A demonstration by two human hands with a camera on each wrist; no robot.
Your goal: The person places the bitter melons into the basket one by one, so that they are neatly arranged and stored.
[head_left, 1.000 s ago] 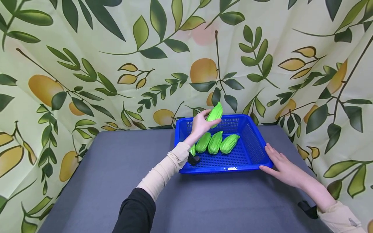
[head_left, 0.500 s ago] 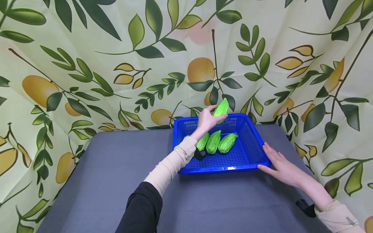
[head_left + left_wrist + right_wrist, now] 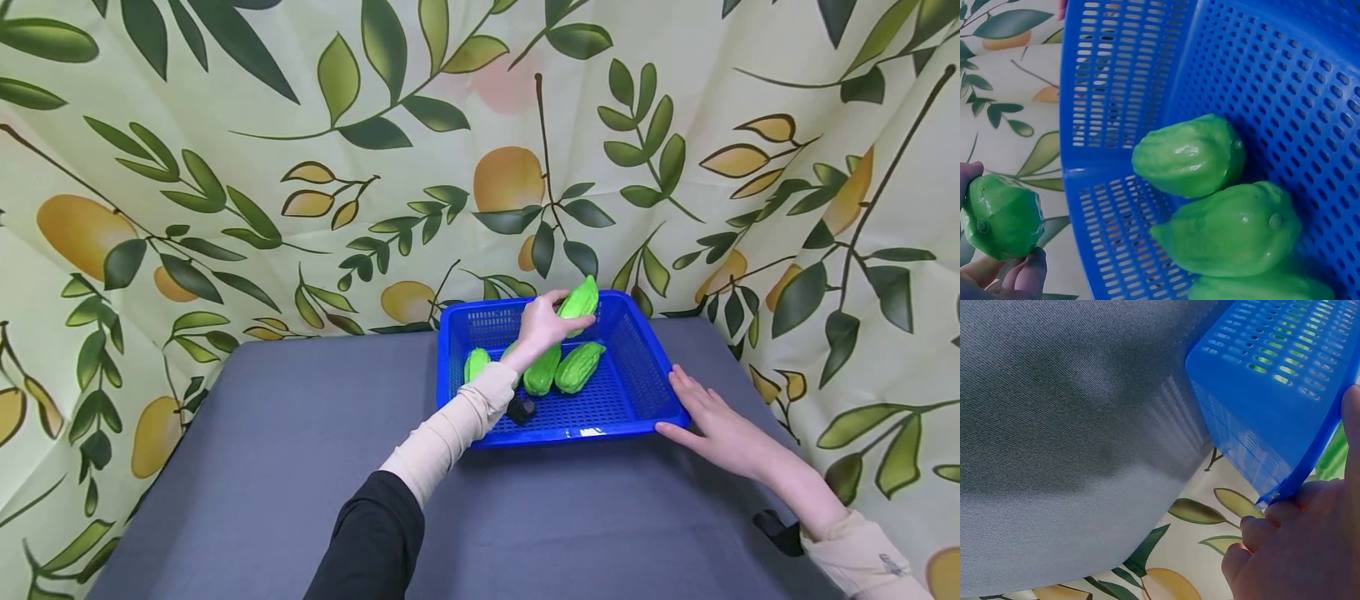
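Note:
My left hand (image 3: pixel 542 325) holds a bright green bitter melon (image 3: pixel 581 302) above the back part of a blue perforated basket (image 3: pixel 600 408), its narrow tip pointing up. In the left wrist view, fingers and thumb grip the held bitter melon (image 3: pixel 1004 215) from its sides. Several more bitter melons lie in the basket, among them one near the middle (image 3: pixel 580 367) and one at the left side (image 3: pixel 477 364); my left forearm partly covers the row. My right hand (image 3: pixel 712 429) rests on the basket's right rim, fingers extended, thumb at the near right corner.
The basket stands at the back of a table with a grey cloth (image 3: pixel 322 417). Behind and beside the table hangs a fabric with printed leaves and fruit (image 3: pixel 420 167). The right part of the basket floor shows bare mesh.
My left hand carries the bitter melon rightward over the basket, rising a little and then coming lower. My right hand stays at the rim. The head view shifts slightly.

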